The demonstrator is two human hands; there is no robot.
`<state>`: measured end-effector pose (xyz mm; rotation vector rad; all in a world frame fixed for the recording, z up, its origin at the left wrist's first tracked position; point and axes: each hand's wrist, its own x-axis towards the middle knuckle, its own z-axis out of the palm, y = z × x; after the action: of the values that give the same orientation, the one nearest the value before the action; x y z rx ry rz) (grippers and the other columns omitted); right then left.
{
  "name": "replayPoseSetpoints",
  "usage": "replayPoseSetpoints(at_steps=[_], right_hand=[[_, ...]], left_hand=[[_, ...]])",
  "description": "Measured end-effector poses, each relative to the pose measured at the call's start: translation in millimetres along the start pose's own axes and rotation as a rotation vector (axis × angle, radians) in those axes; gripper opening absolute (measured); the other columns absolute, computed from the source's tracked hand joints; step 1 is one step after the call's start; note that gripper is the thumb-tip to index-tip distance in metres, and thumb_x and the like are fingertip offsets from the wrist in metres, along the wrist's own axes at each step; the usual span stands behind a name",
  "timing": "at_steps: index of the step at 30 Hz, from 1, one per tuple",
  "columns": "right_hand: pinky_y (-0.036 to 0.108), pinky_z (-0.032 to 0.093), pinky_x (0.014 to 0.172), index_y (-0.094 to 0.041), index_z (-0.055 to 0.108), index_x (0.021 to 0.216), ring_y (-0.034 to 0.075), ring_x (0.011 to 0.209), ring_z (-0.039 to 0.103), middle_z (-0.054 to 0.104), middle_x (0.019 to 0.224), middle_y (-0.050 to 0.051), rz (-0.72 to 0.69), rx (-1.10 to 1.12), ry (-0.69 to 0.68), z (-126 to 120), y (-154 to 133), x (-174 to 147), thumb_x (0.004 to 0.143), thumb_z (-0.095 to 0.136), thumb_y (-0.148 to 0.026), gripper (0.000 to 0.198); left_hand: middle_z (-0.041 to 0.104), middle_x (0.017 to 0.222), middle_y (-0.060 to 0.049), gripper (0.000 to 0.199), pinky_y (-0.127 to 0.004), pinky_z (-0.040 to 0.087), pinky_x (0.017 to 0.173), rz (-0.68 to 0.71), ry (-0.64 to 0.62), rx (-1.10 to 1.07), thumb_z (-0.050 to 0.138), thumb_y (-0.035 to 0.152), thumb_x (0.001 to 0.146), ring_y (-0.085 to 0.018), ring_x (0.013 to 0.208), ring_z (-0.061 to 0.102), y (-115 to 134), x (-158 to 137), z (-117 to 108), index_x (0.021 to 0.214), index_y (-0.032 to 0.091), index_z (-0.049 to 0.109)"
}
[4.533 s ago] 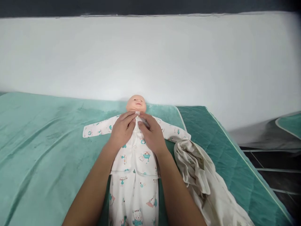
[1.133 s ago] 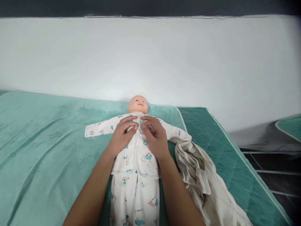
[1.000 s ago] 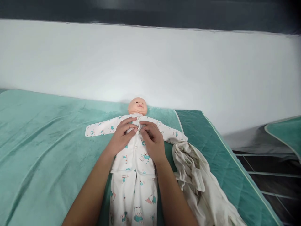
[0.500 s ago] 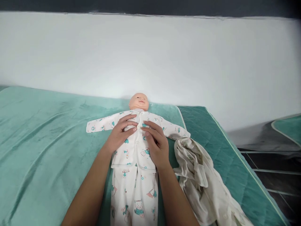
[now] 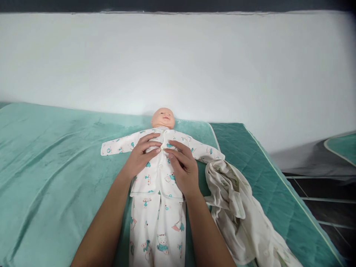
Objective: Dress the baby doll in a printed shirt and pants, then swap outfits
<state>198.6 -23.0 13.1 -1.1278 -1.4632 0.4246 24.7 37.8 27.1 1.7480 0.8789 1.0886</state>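
Observation:
A baby doll (image 5: 162, 118) lies on its back, wearing a white printed shirt (image 5: 141, 181) and matching trousers (image 5: 158, 230). My left hand (image 5: 144, 152) is at the chest, thumb and fingers closed on the shirt's front edge from the left. Opposite it, my right hand (image 5: 183, 165) has its fingertips on the other side of the opening, pinching the cloth. Between the fingertips sits a small pale button (image 5: 162, 147). A lower button (image 5: 160, 166) shows on the front below them. Both sleeves are spread outward.
A crumpled off-white garment (image 5: 236, 211) lies right of the doll, touching its sleeve end. Underneath are a light green blanket (image 5: 55, 167) and a darker quilted green cover (image 5: 267, 178). A white wall (image 5: 178, 66) stands behind. Dark floor tiles (image 5: 328, 211) show beyond the right edge.
The view has shifted very slightly. My fingertips have drawn a little closer together around the button; the doll and the garment lie as before.

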Motion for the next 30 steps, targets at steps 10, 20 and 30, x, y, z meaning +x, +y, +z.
replayPoseSetpoints(at_steps=[10, 20, 30], right_hand=[[0.052, 0.045, 0.109, -0.035, 0.075, 0.114, 0.025, 0.130, 0.053, 0.064, 0.134, 0.002, -0.035, -0.061, -0.048, -1, -2, 3, 0.097, 0.055, -0.021, 0.029], [0.053, 0.040, 0.113, -0.034, 0.072, 0.117, 0.024, 0.134, 0.049, 0.063, 0.138, 0.002, -0.060, -0.104, -0.104, -1, -5, 5, 0.098, 0.053, -0.020, 0.030], [0.048, 0.041, 0.112, -0.027, 0.065, 0.110, 0.024, 0.129, 0.054, 0.061, 0.136, 0.007, 0.106, 0.053, -0.014, 0, -2, 1, 0.094, 0.058, -0.024, 0.017]], left_hand=[[0.058, 0.143, -0.003, 0.017, -0.041, 0.034, 0.118, -0.056, 0.022, 0.017, 0.064, 0.038, 0.092, -0.023, 0.142, 0.043, 6, 2, 2, 0.102, 0.028, 0.075], [0.057, 0.142, -0.002, 0.010, -0.040, 0.038, 0.111, -0.149, 0.025, 0.018, 0.067, 0.035, 0.089, -0.026, 0.139, 0.044, 18, 7, 3, 0.092, 0.027, 0.073], [0.065, 0.131, -0.004, 0.010, -0.043, 0.043, 0.108, -0.024, 0.063, 0.125, 0.068, 0.034, 0.088, -0.026, 0.129, 0.053, 23, 7, 10, 0.087, 0.026, 0.074]])
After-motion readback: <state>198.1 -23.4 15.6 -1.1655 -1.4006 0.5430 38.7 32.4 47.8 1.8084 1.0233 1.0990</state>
